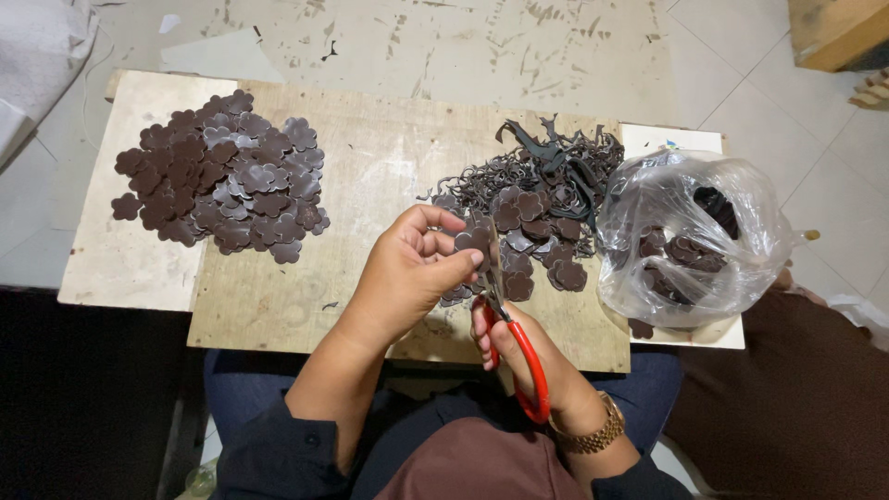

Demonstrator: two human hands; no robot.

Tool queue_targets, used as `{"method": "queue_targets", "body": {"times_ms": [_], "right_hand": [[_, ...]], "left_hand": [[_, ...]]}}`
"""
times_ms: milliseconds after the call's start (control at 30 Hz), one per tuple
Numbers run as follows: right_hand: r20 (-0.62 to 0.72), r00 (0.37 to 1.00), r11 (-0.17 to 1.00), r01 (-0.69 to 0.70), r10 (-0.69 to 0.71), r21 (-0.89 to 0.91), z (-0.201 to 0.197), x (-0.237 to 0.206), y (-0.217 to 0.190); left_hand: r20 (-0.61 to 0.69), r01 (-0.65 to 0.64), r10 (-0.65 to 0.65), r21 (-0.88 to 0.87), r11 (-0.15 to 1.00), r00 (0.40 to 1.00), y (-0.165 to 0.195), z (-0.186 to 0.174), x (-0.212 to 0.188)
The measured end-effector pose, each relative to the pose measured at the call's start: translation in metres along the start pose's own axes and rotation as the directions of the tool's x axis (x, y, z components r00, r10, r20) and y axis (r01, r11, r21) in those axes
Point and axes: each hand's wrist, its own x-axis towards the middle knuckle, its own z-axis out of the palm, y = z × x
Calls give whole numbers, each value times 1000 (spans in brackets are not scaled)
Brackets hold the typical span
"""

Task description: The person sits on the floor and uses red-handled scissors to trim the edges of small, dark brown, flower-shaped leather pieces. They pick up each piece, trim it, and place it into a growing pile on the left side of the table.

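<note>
Right now your left hand (407, 273) pinches a dark brown flower-shaped leather piece (474, 239) between thumb and fingertips, holding it just above the near middle of the counter (370, 167). Your fingers are closed on it, the thumb pressing across its lower edge. Your right hand (519, 356) sits directly below and slightly to the right, wrapped through the red handles of a pair of scissors (514, 347). The scissors' long axis runs from the handle loops near your wrist up and leftward, so the blades point away from you toward the piece in your left hand; the tips meet its lower edge, though you cannot tell from here how far the blades are parted. A gold-coloured watch (593, 433) circles your right wrist.

Just beyond your hands, to the right of centre, lies a small pile of untrimmed flower pieces (537, 241), and behind it a tangle of thin dark offcut strips (556, 162). Further right, a clear plastic bag (690, 236) rests on a white board (667, 139) at the counter's edge, with more brown pieces inside it. Well apart on the far left, a larger heap of flower shapes (227, 176) spreads over the wooden board, partly reaching a paler panel (120, 268) beneath. The counter stands on a scuffed tiled floor (463, 46), and your dark trousers show below its near edge.
</note>
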Motion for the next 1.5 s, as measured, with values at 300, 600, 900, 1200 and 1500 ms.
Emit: {"method": "queue_targets", "body": {"times_ms": [300,600,900,1200,1500], "right_hand": [[16,1000,997,11,-12,82,-1,-3,5],[30,997,998,64,-64,9,0,-2,1],[-6,997,996,80,-80,27,2,-2,2],[18,995,995,98,-98,21,1,-2,-3],[59,993,994,105,-106,14,4,-4,-16]], "left_hand": [[1,-20,20,27,999,1000,-7,3,4],[4,34,-34,-28,999,999,0,7,0],[26,6,-6,-15,1000,1000,4,9,-1],[66,7,-2,-74,997,998,5,6,0],[54,63,-56,-120,991,997,9,3,-2]]}}
